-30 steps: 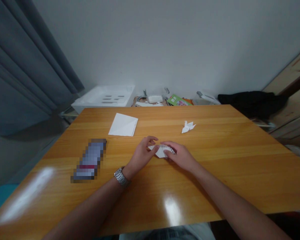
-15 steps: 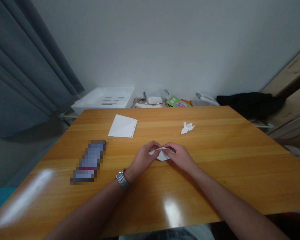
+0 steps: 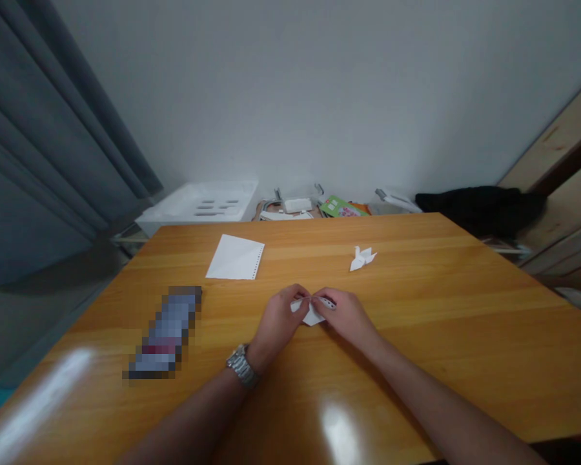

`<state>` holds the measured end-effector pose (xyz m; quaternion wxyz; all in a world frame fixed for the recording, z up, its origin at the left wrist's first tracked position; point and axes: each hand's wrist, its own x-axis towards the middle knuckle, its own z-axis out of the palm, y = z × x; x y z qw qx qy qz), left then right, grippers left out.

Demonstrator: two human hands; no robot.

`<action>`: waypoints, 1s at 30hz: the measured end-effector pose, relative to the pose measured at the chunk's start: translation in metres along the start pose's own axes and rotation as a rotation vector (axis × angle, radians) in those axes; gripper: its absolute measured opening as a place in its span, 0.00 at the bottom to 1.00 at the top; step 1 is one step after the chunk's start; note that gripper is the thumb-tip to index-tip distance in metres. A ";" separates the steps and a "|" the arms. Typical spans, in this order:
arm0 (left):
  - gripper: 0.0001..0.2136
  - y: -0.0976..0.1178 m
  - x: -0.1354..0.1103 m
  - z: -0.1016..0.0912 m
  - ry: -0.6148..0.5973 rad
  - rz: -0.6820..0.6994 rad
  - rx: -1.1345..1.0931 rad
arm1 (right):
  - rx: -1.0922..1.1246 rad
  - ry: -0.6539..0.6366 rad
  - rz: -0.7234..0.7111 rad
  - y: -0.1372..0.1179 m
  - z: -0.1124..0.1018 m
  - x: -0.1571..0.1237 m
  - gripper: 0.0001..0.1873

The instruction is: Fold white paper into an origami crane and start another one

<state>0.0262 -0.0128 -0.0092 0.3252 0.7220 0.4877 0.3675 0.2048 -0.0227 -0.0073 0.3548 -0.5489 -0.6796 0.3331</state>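
Observation:
A small folded piece of white paper point(image 3: 312, 316) is held between my two hands, low over the table. My left hand point(image 3: 281, 318) pinches its left side, thumb on the near face. On the other side, my right hand point(image 3: 346, 315) grips the paper, and a row of punched holes shows by its fingers. The thumbs meet close together near the middle of the top edge. The fingers hide part of the paper. Beyond my right hand stands a folded white paper bird point(image 3: 362, 258). A sheet of white paper point(image 3: 235, 258) with a perforated edge lies farther off to the left.
The wooden table point(image 3: 445, 323) spans the view. A blurred-out phone-like device point(image 3: 167, 332) lies left of my arms. Behind the far edge are a white foam tray point(image 3: 203, 203), a green booklet point(image 3: 339, 206) and black cloth point(image 3: 484, 206).
The scene sits slightly lower in view as the camera tilts up. My hands have drawn a little closer together on the folded paper; both still hold it.

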 end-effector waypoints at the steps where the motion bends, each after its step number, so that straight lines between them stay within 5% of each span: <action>1: 0.05 -0.001 0.001 0.001 0.004 -0.003 0.002 | -0.005 0.003 0.002 0.000 0.000 0.001 0.11; 19: 0.04 0.004 -0.001 0.000 -0.021 -0.009 -0.028 | -0.235 0.020 -0.078 -0.003 -0.004 -0.001 0.08; 30: 0.04 0.002 0.000 -0.005 -0.030 0.062 -0.059 | -0.049 0.029 -0.092 -0.003 -0.010 0.001 0.07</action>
